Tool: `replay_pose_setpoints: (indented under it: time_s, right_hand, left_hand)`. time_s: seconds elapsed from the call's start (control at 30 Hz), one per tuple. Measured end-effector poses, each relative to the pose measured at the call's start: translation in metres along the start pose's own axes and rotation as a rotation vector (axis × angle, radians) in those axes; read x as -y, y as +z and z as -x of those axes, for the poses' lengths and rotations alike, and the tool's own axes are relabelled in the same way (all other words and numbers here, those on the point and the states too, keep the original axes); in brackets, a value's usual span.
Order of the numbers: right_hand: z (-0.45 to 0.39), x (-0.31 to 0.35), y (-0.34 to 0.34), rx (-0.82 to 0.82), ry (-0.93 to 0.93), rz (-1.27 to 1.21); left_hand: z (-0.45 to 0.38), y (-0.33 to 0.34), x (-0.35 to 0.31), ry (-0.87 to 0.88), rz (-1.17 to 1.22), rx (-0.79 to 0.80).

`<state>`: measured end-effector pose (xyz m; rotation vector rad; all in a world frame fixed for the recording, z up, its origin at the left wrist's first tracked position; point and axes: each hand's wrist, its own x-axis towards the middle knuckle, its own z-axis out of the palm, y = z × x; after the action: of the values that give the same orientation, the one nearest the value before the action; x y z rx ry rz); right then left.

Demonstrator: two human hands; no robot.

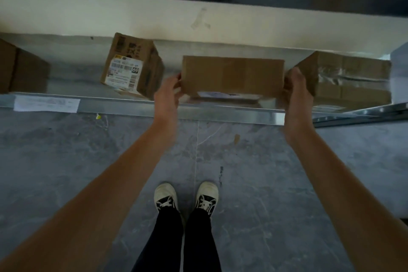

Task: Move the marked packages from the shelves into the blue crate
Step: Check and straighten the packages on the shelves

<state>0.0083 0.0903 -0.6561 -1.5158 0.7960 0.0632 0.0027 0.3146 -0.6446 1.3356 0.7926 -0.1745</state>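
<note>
- The plain cardboard package (233, 75) sat at the front of the metal shelf (154, 108), its near edge over the lip, a white label partly visible on its lower front face.
- The left hand (167, 91) gripped the package's left end, fingers curled onto it; the right hand (297, 88) gripped the right end likewise. Judged: an end-to-end clamp suited a wide box.
- A labelled box (132, 66) stood tilted just left; a taped box (346, 77) lay close beside the right hand, leaving little clearance there.
- The blue crate was not in view.
- Judged: lift-off stage, transfer outstanding.
</note>
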Motion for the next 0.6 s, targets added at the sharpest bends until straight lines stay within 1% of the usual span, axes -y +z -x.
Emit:
replay_pose_setpoints:
  time_s: [0.03,0.1,0.2,0.3,0.4,0.47,0.53,0.6]
  right_hand:
    - [0.005,0.005,-0.005,0.032,0.027,-0.041]
    - [0.015,0.011,-0.011,0.079,0.061,-0.043]
    - [0.03,0.013,-0.015,0.102,0.039,-0.005]
    - [0.038,0.011,-0.017,0.12,0.028,0.027]
    - [0.043,0.006,-0.018,0.126,0.008,0.011]
    - [0.047,0.001,-0.019,0.133,-0.029,-0.001]
    - [0.051,0.0,-0.019,0.138,-0.045,-0.064]
    - [0.056,0.0,-0.02,0.13,-0.058,-0.104]
  left_hand:
    - [0.006,-0.004,-0.004,0.019,-0.006,-0.012]
    - [0.015,-0.008,-0.009,0.063,-0.027,-0.047]
    - [0.022,-0.011,-0.013,0.1,-0.065,-0.066]
    - [0.022,-0.01,-0.014,0.086,-0.089,-0.02]
    - [0.022,-0.007,-0.014,0.106,-0.081,0.114]
    - [0.022,-0.009,-0.011,0.131,-0.13,0.165]
    - [0.024,-0.012,-0.006,0.114,-0.15,0.157]
    - [0.026,-0.014,-0.002,0.019,-0.113,0.136]
